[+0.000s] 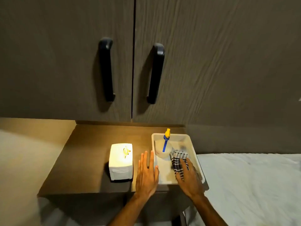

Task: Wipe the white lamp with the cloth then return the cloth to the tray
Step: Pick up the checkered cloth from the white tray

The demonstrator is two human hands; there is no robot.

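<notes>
A white box-shaped lamp (120,160) glows on the left part of the brown bedside table (91,160). To its right stands a white tray (193,149). A dark checked cloth (178,159) lies in the tray's right half. My right hand (189,178) rests on the cloth inside the tray, fingers spread over it; whether it grips the cloth is unclear. My left hand (147,173) lies flat and open against the tray's left rim, between lamp and tray, holding nothing.
A spray bottle (163,148) with a yellow and blue head stands in the tray's far left. Dark cabinet doors with two black handles (106,69) rise behind the table. A white bed (252,185) lies to the right.
</notes>
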